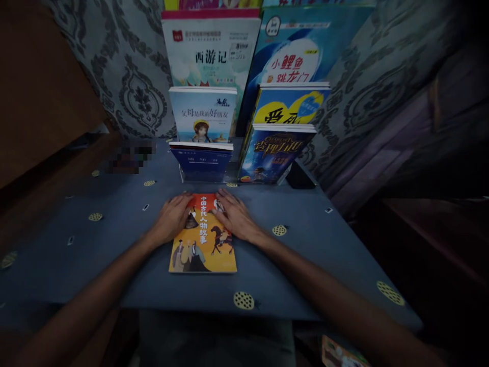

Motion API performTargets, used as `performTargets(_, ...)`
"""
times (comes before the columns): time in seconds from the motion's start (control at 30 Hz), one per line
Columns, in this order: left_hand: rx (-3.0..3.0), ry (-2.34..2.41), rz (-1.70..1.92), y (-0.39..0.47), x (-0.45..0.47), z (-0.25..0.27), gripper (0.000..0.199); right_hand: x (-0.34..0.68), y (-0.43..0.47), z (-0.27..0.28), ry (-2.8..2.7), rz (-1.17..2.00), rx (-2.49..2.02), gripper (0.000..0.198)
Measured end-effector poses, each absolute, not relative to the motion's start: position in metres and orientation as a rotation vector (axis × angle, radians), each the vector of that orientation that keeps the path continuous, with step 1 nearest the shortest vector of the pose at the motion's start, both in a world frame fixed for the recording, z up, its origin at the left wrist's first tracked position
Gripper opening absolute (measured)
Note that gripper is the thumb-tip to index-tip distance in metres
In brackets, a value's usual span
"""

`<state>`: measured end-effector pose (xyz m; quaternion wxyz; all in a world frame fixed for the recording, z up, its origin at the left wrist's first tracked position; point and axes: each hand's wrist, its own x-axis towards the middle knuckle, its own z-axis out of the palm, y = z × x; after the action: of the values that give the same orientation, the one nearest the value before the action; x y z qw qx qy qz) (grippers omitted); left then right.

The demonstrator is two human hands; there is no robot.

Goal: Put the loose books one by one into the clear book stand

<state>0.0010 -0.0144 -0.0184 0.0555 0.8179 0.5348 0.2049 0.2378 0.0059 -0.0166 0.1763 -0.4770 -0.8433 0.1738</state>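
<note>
A paperback book [214, 259] with an orange and yellow cover lies flat on the cloth-covered table, its Chinese title running down the middle. Over its upper left edge rests my left hand [172, 218], fingers stretched forward and fingertips near the top corner. My right hand [236, 219] lies on the upper right side, fingers extended and somewhat apart, the thumb reaching onto the cover. Both hands touch the book without wrapping round it. Parts of the cover's upper corners are hidden under them.
Behind the book, a stepped rack holds upright books in two columns, among them a dark blue book [204, 165] and a Charlie book [273, 155]. A dark flat object [301, 176] lies right of it. Patterned curtains [143, 97] hang behind the blue tablecloth [126, 229].
</note>
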Motion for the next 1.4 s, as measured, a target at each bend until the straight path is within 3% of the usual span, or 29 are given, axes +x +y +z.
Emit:
performTargets(0.2, 2.337, 1.532, 0.735, -0.010, -0.011, -0.018, 0.040, 0.252, 0.011, -0.028, -2.261, 0.485, -1.280, 0.052)
performTargets(0.43, 2.363, 1.757, 0.675, -0.015, -0.004, -0.017, 0.036, 0.251, 0.010, -0.028, -2.217, 0.358, -1.275, 0.037)
performTargets(0.63, 2.512, 1.825, 0.522, -0.026, 0.002, -0.010, 0.037, 0.257, 0.016, -0.031, -2.250, 0.455, -1.178, 0.045)
performTargets(0.8, 2.758, 1.506, 0.385, -0.069, 0.021, -0.006, 0.045, 0.255, 0.016, -0.030, -2.267, 0.469, -1.211, 0.049)
performTargets(0.93, 2.805, 1.276, 0.315, -0.097, 0.032, -0.005, 0.064, 0.257, 0.002, -0.028, -2.359, 0.478, -1.170, 0.063)
performTargets(1.17, 2.803, 1.236, 0.271, -0.099, 0.028, -0.012, 0.089, 0.281, -0.046, -0.021, -2.586, 0.673, -0.935, 0.110)
performTargets(1.4, 2.901, 1.259, 0.251, -0.098, 0.026, -0.023, 0.091, 0.287, -0.054, -0.009, -2.662, 0.784, -0.914, 0.114)
